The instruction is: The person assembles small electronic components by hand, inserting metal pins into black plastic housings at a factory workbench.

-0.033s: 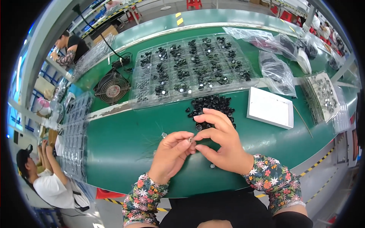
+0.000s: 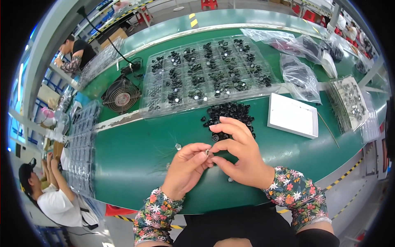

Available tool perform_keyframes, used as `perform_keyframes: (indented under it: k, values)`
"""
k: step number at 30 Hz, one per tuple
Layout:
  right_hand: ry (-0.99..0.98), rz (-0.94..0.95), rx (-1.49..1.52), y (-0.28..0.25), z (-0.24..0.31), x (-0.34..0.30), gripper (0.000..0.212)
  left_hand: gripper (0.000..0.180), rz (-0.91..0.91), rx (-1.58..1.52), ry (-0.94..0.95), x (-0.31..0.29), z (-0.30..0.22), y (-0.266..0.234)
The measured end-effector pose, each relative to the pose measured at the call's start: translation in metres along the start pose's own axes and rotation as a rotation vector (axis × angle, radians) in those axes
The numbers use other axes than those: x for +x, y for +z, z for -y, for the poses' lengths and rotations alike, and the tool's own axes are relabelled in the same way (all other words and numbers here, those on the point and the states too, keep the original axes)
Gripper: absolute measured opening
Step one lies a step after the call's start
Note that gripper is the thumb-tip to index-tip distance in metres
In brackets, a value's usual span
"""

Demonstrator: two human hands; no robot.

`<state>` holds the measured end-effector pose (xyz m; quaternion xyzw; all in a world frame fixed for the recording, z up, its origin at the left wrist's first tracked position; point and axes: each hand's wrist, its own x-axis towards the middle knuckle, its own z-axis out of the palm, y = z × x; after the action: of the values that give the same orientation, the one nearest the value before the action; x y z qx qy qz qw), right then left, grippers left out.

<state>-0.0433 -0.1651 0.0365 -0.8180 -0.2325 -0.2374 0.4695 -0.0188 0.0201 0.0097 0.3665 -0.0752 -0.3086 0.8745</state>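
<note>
Green workbench [image 2: 127,158], red stool [image 2: 209,4], grey floor [image 2: 347,190], striped tape [image 2: 342,177]

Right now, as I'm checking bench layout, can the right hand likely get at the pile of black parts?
Probably yes: the pile of black parts lies just beyond the right hand, nothing visibly between, though that hand is busy at a small part in the left hand.
</note>
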Motion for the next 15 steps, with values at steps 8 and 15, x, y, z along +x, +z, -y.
perform_keyframes:
  k: [8, 15]
  values:
    - [-0.123, -0.049, -0.145, 0.0010, -0.0014, 0.0007, 0.016, 0.017, 0.016, -0.025, -0.034, 0.0032, 0.0011, 0.0002]
    - [-0.218, -0.051, -0.239, 0.0007, -0.0009, 0.0021, 0.016, 0.016, 0.013, 0.012, -0.018, 0.0035, 0.0029, -0.0020]
